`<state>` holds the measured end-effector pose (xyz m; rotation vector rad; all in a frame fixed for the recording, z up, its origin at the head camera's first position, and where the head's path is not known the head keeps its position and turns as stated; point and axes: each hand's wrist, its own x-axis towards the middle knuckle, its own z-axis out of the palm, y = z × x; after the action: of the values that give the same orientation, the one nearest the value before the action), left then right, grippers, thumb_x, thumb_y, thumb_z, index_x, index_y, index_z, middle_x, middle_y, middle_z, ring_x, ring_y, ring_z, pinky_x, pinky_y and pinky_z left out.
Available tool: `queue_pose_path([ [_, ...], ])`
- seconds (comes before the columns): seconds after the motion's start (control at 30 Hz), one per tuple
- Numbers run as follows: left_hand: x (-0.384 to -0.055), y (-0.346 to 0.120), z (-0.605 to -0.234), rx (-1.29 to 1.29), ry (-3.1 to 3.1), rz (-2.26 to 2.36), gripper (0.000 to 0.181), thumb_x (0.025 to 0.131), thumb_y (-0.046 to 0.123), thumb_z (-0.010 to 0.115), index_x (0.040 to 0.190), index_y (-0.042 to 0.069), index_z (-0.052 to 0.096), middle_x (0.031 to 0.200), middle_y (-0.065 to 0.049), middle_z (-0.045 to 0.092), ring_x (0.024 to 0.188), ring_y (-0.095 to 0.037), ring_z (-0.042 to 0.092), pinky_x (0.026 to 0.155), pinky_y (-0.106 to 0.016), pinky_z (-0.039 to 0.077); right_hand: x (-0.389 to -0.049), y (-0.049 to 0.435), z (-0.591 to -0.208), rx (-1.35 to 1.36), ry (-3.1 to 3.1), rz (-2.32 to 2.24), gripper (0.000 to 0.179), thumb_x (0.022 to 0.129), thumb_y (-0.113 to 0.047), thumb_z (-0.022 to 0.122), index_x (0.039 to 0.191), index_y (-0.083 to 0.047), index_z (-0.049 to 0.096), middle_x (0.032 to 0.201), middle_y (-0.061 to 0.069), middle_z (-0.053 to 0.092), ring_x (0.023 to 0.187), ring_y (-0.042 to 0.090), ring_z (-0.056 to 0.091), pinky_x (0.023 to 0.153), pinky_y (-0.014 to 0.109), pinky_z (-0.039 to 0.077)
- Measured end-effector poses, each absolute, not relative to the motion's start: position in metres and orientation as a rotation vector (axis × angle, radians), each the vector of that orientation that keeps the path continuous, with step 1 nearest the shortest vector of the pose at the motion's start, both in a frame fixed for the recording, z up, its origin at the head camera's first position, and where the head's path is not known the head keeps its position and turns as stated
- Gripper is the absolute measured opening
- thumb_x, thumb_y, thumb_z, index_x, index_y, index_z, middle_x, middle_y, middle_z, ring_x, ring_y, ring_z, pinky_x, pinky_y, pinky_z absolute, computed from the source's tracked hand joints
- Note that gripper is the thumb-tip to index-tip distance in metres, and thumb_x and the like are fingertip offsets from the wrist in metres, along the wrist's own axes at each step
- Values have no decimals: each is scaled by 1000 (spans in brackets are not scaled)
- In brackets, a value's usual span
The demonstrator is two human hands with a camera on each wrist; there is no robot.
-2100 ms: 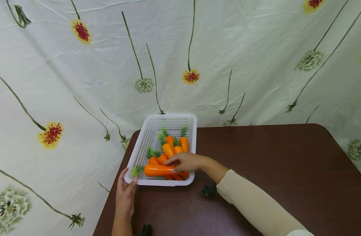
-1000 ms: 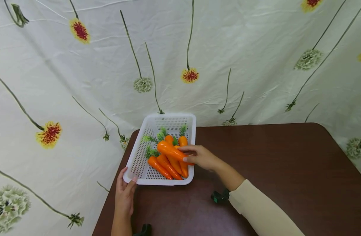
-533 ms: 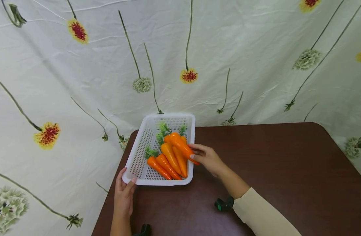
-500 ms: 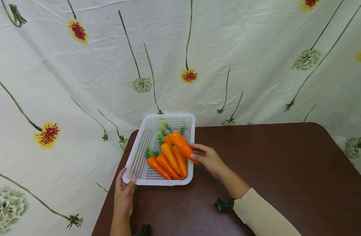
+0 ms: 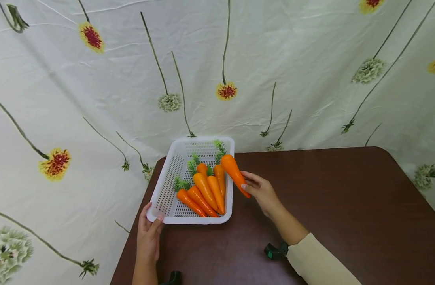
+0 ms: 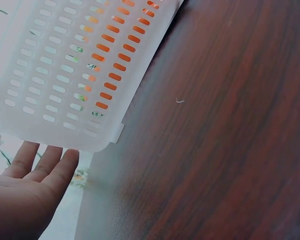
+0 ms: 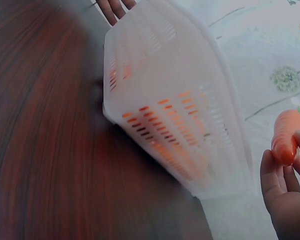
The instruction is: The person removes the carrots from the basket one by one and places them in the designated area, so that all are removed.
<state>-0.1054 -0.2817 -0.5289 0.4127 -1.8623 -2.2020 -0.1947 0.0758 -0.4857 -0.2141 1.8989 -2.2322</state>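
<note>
The held carrot (image 5: 235, 174) was at the right rim of the white basket (image 5: 189, 221), its thick end toward the basket and its tip pointing away. Your right hand (image 5: 265, 194) pinched it near that tip, between thumb and fingers. In the basket lay the other carrots (image 5: 203, 200). Your left hand (image 5: 148, 239) gripped the basket's near left corner, thumb over the rim. The brown table (image 5: 328, 198) stretched right of the basket; a flowered cloth (image 5: 292, 59) hung behind it.

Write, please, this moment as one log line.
right hand: holds carrot; left hand: holds basket by near-left corner; other carrots: inside basket
</note>
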Motion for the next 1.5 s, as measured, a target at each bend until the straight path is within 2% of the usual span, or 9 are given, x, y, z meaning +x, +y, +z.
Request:
queue_pose_path([
  [0.1, -106, -282, -529, 416, -1853, -2208, 58, 103, 10, 56, 154, 20, 30, 149, -5, 46, 127, -14, 58, 95, -16, 53, -195, 82, -490, -177, 1898, -2258, 50, 98, -4, 63, 146, 0, 49, 147, 24, 52, 126, 20, 60, 95, 18, 52],
  [0.37, -106, -282, -529, 405, -1850, -2213, 58, 103, 10, 56, 154, 19, 30, 146, -2, 48, 126, -14, 58, 95, -16, 53, -194, 97, -505, -65, 1905, -2291, 50, 98, -4, 63, 146, 0, 49, 145, 25, 52, 110, 2, 63, 92, 16, 52],
  [0.6, -106, -282, -529, 409, -1865, -2203, 59, 103, 10, 55, 154, 19, 29, 147, -5, 47, 123, -11, 60, 96, -15, 52, -192, 108, -516, 32, 1954, -2301, 51, 97, -3, 63, 147, 0, 49, 148, 25, 51, 108, -3, 62, 91, 14, 51],
  [0.77, -106, -282, -530, 428, -1877, -2194, 58, 103, 9, 55, 154, 19, 29, 146, -2, 48, 123, -10, 60, 95, -15, 52, -191, 114, -522, 165, 2027, -2277, 50, 97, -2, 64, 145, -2, 52, 146, 24, 54, 104, -6, 62, 89, 12, 50],
  [0.9, -106, -283, -530, 438, -1884, -2191, 58, 103, 10, 55, 154, 20, 30, 145, -1, 48, 124, -11, 60, 95, -14, 52, -191, 119, -528, 236, 2046, -2275, 49, 97, -1, 62, 145, 0, 51, 147, 23, 53, 109, -1, 61, 89, 10, 49],
  [1.23, -107, -283, -530, 420, -1898, -2185, 58, 103, 12, 56, 154, 21, 30, 146, -2, 48, 125, -12, 59, 94, -14, 52, -188, 131, -536, 342, 2112, -2204, 51, 98, -5, 61, 147, 0, 48, 147, 24, 52, 130, 27, 55, 88, 7, 45],
  [1.3, -107, -282, -530, 417, -1902, -2180, 58, 103, 12, 56, 154, 21, 30, 147, -2, 48, 124, -12, 59, 94, -14, 52, -188, 133, -537, 370, 2126, -2174, 51, 99, -6, 60, 148, -1, 47, 148, 23, 51, 133, 31, 53, 91, 10, 45],
  [1.4, -108, -282, -530, 421, -1890, -2183, 58, 103, 11, 56, 154, 20, 30, 146, -2, 48, 124, -12, 59, 94, -14, 52, -187, 134, -538, 398, 2155, -2118, 52, 100, -8, 59, 150, -2, 45, 150, 22, 50, 136, 34, 51, 100, 22, 44],
  [1.5, -107, -282, -531, 426, -1875, -2189, 58, 103, 9, 56, 154, 20, 31, 145, -1, 49, 123, -11, 60, 94, -14, 52, -186, 135, -540, 418, 2228, -2038, 51, 100, -11, 59, 149, -1, 46, 146, 24, 52, 132, 35, 53, 98, 28, 46],
])
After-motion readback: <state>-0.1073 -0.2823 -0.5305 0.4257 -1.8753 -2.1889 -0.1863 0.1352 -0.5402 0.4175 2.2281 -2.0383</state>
